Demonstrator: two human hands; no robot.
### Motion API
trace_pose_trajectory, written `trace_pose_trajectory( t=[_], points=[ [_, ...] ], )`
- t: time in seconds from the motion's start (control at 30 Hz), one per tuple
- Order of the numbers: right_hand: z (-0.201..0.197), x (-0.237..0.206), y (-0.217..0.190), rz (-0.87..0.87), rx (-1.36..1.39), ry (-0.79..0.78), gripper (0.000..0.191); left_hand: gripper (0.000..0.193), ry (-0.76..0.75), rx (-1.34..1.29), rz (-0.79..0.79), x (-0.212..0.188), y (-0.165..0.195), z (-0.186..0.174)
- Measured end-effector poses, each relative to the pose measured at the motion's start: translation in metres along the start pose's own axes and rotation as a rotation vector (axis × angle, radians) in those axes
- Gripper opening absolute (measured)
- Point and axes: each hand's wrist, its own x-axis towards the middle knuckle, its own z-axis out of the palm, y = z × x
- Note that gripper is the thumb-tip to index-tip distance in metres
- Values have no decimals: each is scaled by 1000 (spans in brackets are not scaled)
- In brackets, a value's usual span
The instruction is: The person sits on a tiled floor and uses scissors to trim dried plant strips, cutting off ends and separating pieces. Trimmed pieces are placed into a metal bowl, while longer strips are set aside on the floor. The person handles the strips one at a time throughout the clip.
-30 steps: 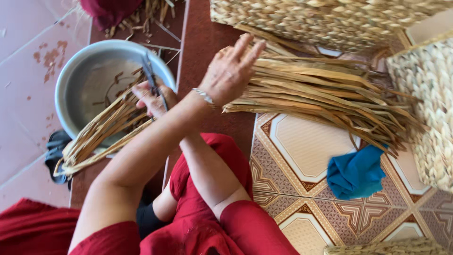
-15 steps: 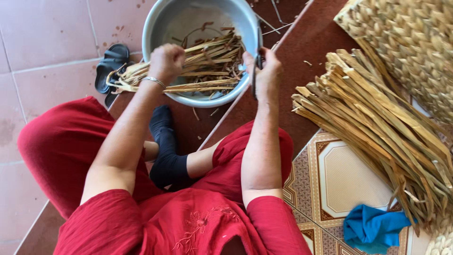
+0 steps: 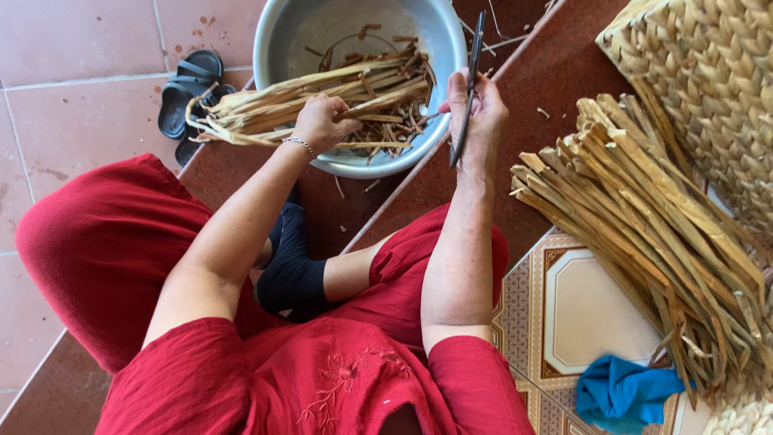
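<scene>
Left hand (image 3: 320, 122) closed around dried reeds (image 3: 310, 97) over basin (image 3: 278, 36); right hand (image 3: 477, 121) gripping what looks like scissors (image 3: 469, 84).

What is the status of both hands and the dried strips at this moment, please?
Left hand gripping bundle of dried strips across the metal basin. Right hand holding dark scissors upright. Nothing between them.

The metal bowl (image 3: 278, 48) is partly filled by a bundle of dry strips (image 3: 322, 89) lying across it, but the far half of the bowl is bare. To the right, a big pile of dry strips (image 3: 652, 234) and a woven basket (image 3: 708, 89) block the floor. Bare red floor (image 3: 555, 80) lies open between bowl and pile.
</scene>
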Motion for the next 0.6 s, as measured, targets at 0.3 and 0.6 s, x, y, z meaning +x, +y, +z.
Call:
trace_pose_trajectory(
  t=[0.3, 0.6],
  points=[
    [23, -15, -16, -33, 347, 16, 42, 22, -220, -445, -5, -25, 25, -52],
    [52, -48, -47, 5, 409, -292, 37, 24, -74, -449, 244, -45, 46, -70]
  ],
)
